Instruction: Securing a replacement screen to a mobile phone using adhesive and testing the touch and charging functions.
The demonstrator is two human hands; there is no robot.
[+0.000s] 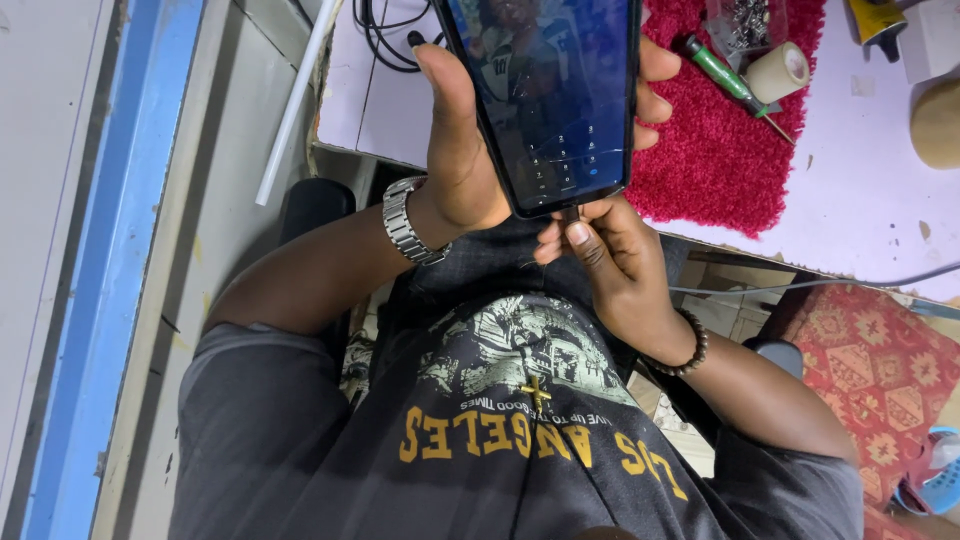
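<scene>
Two hands grasp: left hand (462,150) smartphone (548,90), right hand (612,255) plug (571,213) (screwdriver (733,85) nearby).

Bright even light, soft shadows, glare on the phone screen (545,90), sharp focus, slight edge distortion

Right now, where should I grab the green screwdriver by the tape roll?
Take the green screwdriver by its thick handle, coming from the lower left over the red mat: that side lies bare, while the tape roll crowds the other side.
</scene>
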